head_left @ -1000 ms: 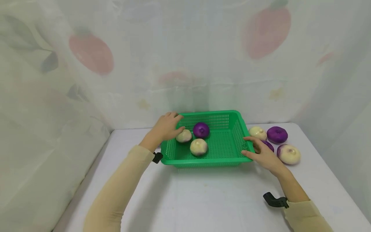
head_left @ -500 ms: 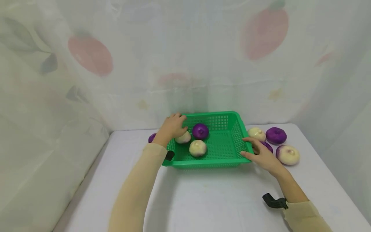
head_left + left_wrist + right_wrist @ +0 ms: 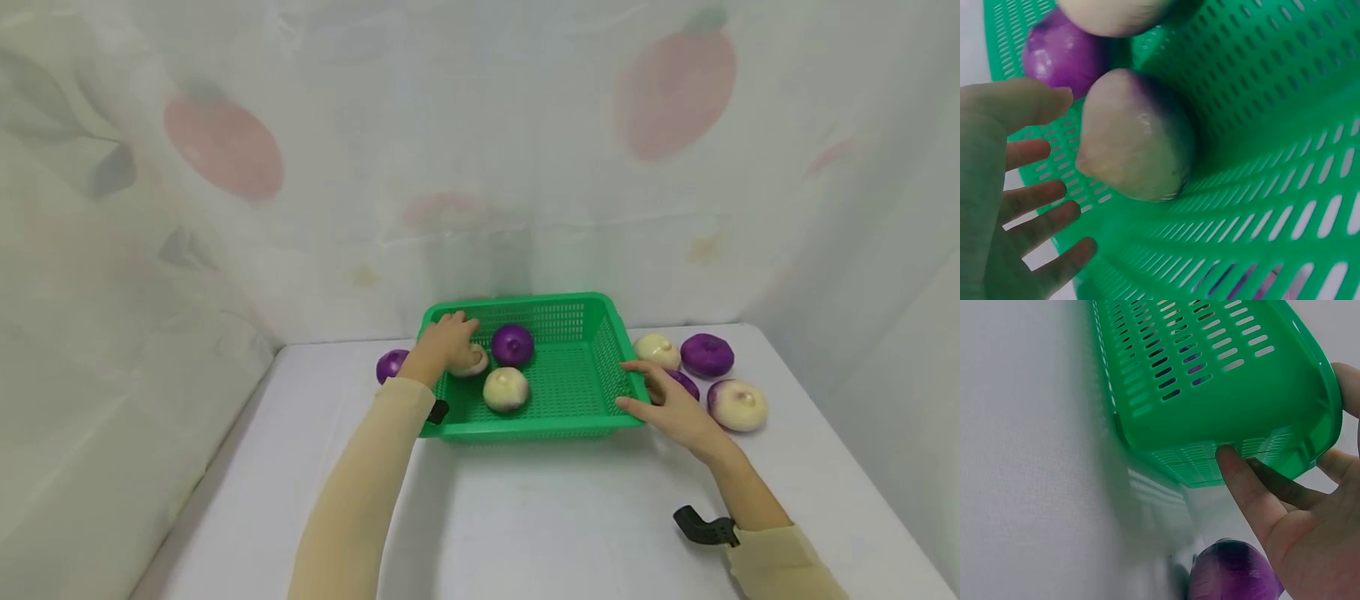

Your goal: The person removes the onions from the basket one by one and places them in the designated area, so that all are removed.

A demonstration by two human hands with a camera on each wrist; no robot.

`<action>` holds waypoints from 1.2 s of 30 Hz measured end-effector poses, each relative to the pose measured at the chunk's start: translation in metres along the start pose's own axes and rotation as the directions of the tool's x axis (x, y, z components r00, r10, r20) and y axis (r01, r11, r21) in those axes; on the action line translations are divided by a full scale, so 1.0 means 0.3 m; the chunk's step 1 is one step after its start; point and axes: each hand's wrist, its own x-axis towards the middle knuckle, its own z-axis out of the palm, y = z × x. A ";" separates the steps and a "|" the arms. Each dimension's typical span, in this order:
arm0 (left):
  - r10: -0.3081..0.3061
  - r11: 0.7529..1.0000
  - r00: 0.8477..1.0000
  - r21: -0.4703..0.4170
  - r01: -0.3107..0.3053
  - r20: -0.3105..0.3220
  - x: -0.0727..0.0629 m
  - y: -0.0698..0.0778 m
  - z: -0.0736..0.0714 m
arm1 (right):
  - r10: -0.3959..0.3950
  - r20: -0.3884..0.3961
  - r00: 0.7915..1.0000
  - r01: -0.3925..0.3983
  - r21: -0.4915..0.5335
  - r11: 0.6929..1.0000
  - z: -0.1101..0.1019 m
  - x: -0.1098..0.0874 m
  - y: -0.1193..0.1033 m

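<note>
The green basket [image 3: 536, 428] sits between both hands [image 3: 448, 343] [image 3: 672, 407].

No text, label, brand, number or sign can be read in any of the three views.

Beside your left hand [image 3: 448, 345], you see a cream bulb [image 3: 1132, 140] shaded purple on one side, and near it a deep-purple bulb [image 3: 513, 345]. The basket [image 3: 525, 428] in your right hand [image 3: 675, 408] is bright green, its walls patterned with slots. Beyond both hands, faded red fruit prints [image 3: 223, 152] mark the whitish curtain [image 3: 487, 125].
</note>
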 end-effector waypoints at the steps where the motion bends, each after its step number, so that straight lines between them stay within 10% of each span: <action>1: -0.002 1.000 1.000 -0.001 0.002 0.012 0.001 0.003 0.006 | 0.003 -0.001 1.000 -0.003 -0.001 1.000 0.001 0.001 0.001; 21: -0.009 1.000 0.994 0.000 0.009 0.113 0.037 0.029 0.078 | -0.008 -0.003 1.000 0.008 0.007 1.000 0.003 0.004 0.013; 36: 0.043 0.999 0.999 0.022 -0.042 -0.033 0.035 0.038 0.016 | -0.011 -0.007 1.000 0.011 0.004 1.000 0.005 0.003 0.016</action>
